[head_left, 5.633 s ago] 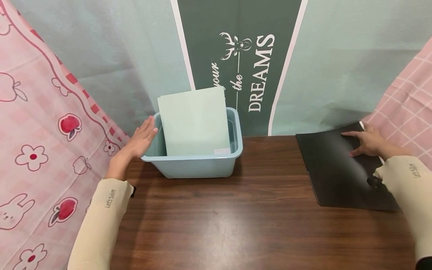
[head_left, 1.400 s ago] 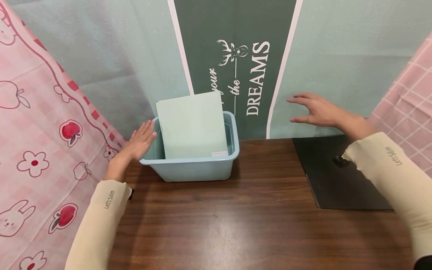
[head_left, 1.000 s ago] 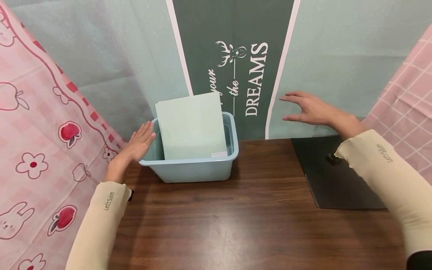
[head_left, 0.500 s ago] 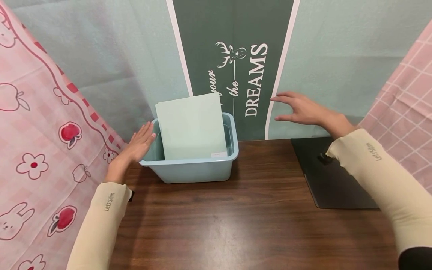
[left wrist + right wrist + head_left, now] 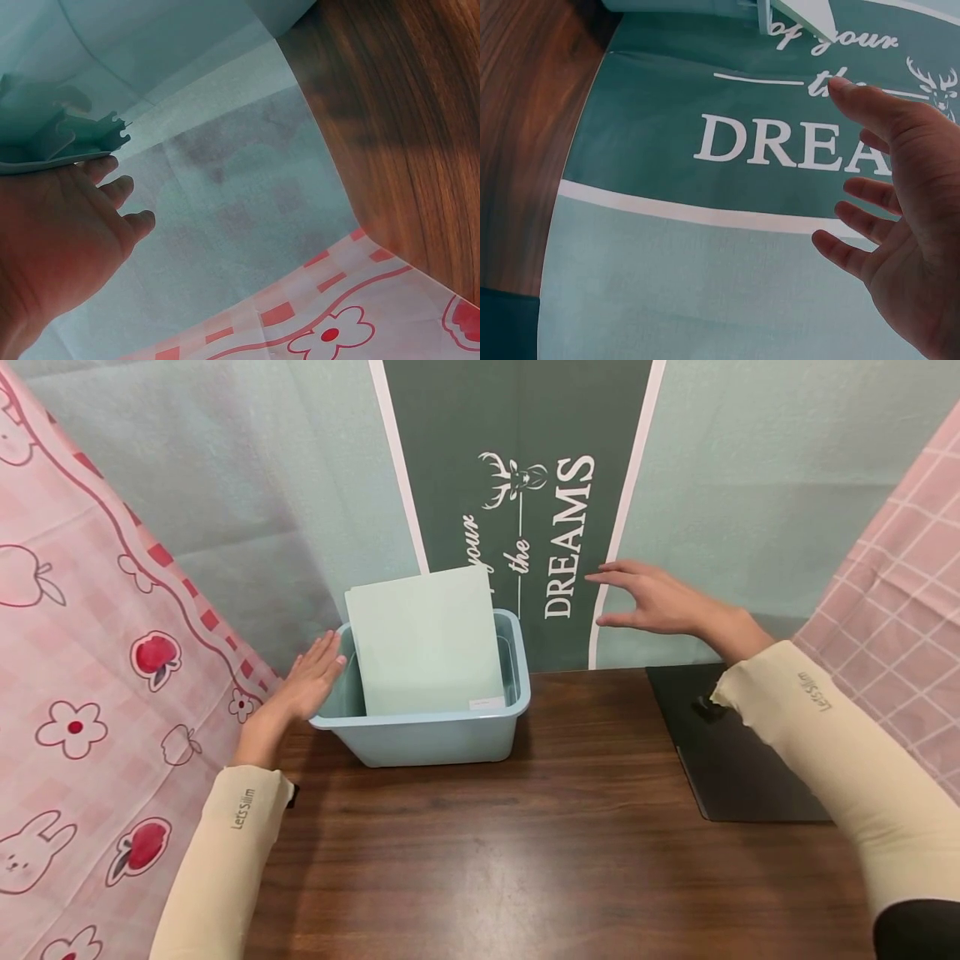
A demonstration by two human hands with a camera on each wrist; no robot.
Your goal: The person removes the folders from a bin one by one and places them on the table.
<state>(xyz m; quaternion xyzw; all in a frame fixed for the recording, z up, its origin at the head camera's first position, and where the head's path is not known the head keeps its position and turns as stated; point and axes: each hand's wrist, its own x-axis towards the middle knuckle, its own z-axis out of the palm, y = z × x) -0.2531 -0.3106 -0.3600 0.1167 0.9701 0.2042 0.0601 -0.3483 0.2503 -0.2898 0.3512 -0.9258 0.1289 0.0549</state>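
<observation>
My left hand (image 5: 307,681) rests at the left rim of a light blue plastic bin (image 5: 442,743), its fingers straight. In the left wrist view the fingertips lie along the outside of the bin's rim (image 5: 45,163). A pale green folder (image 5: 427,643) leans inside the bin, its top sticking out above the rim, with another edge just behind it. To the right of the bin, my right hand (image 5: 656,602) hangs in the air with spread, slightly bent fingers and nothing in it. Below that forearm a black folder (image 5: 735,777) lies flat on the table, partly covered by the sleeve.
The brown wooden table (image 5: 480,843) ends at a green wall cloth (image 5: 502,410) with printed words and a deer. Pink cloths hang on both sides, a fruit-and-flower one (image 5: 97,635) on the left and a checked one (image 5: 892,585) on the right.
My right hand, earlier on the black folder, has let go, lifted and drifted left toward the bin. The left hand, the bin and the pale green folder stay as they were.
</observation>
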